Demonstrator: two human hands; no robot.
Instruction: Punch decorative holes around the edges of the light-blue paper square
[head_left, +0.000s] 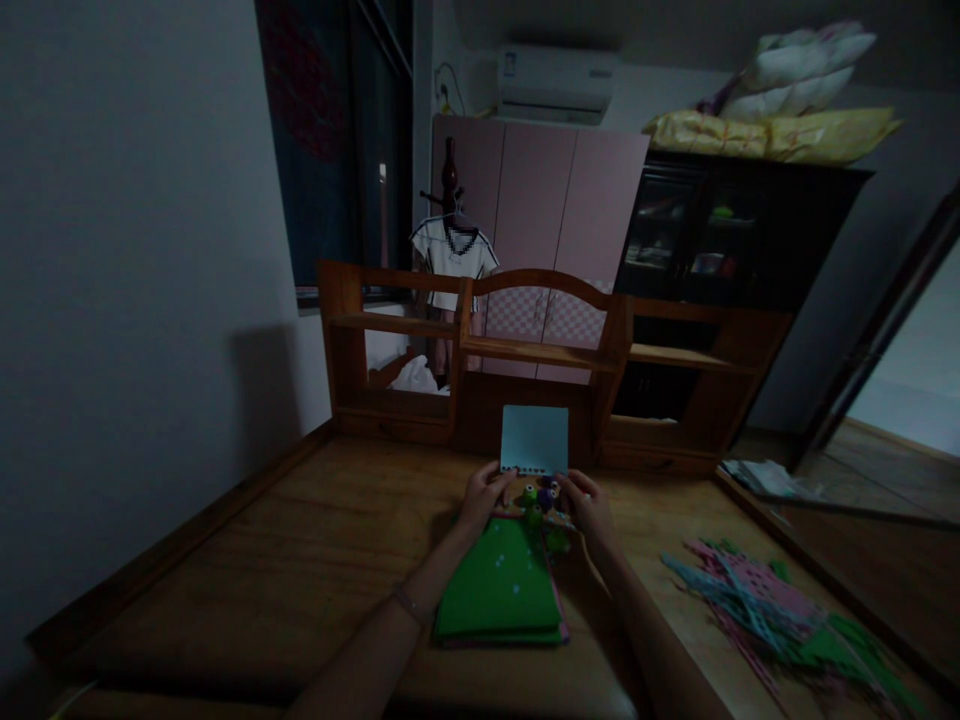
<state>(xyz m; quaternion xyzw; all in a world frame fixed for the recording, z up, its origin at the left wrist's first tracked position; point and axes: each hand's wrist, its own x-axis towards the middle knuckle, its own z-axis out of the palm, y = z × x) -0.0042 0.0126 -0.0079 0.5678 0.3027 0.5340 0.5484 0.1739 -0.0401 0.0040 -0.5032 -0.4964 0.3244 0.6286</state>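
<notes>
A pale blue sheet of paper point(534, 438) stands upright at the back of the wooden desk point(300, 570), with a row of small punched holes along its bottom edge. My left hand point(486, 497) pinches its lower left corner and my right hand point(587, 503) its lower right corner, fingers curled. Between my hands lie small craft punches, one green point(531, 495) and one purple point(546, 497). In front of them lies a stack of green paper point(502, 585) with pink sheets under it.
Several pink, blue and green paper strips point(757, 605) lie scattered on the desk's right side. A wooden shelf unit point(540, 350) rises along the desk's back edge. A white wall stands to the left. The room is dim.
</notes>
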